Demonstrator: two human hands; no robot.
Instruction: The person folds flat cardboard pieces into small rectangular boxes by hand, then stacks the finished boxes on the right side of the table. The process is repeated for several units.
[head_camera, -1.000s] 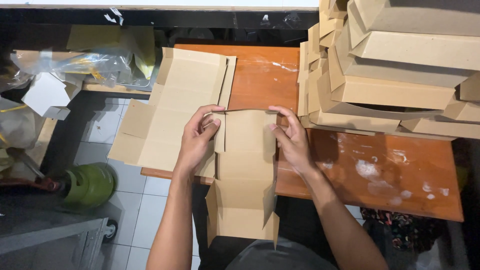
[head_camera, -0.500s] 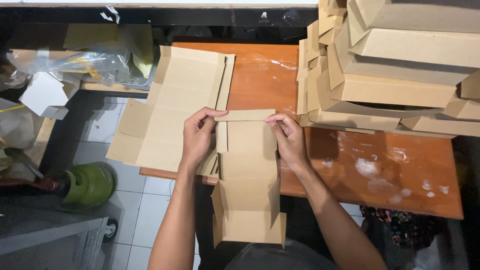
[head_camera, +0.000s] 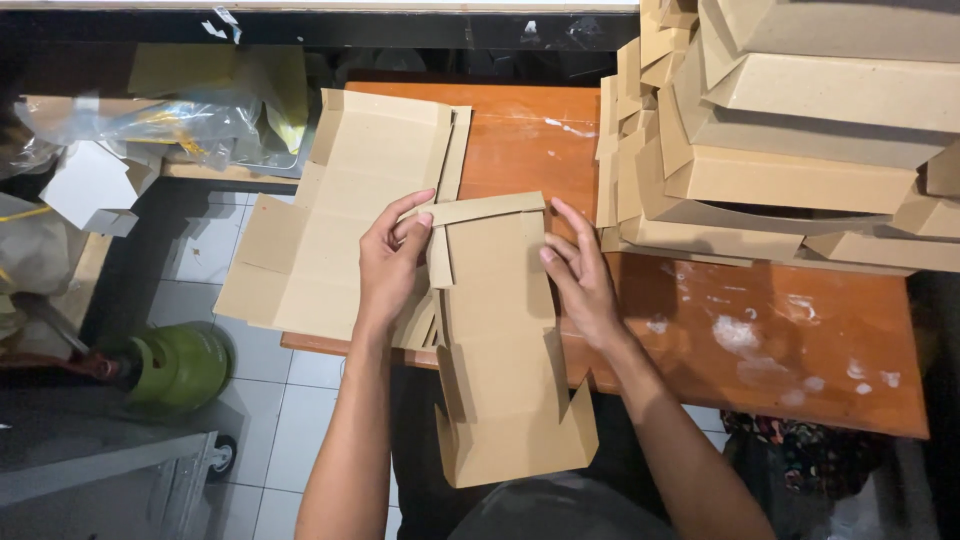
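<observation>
We saw an orange wooden table (head_camera: 800, 340) carrying flat cardboard sheets (head_camera: 350, 220) left of our grip and folded boxes (head_camera: 800, 170) stacked right.

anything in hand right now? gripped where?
Yes: a flat cardboard box blank. The left hand pinches its upper left edge near the folded top flap; the right hand rests on its right edge.
</observation>
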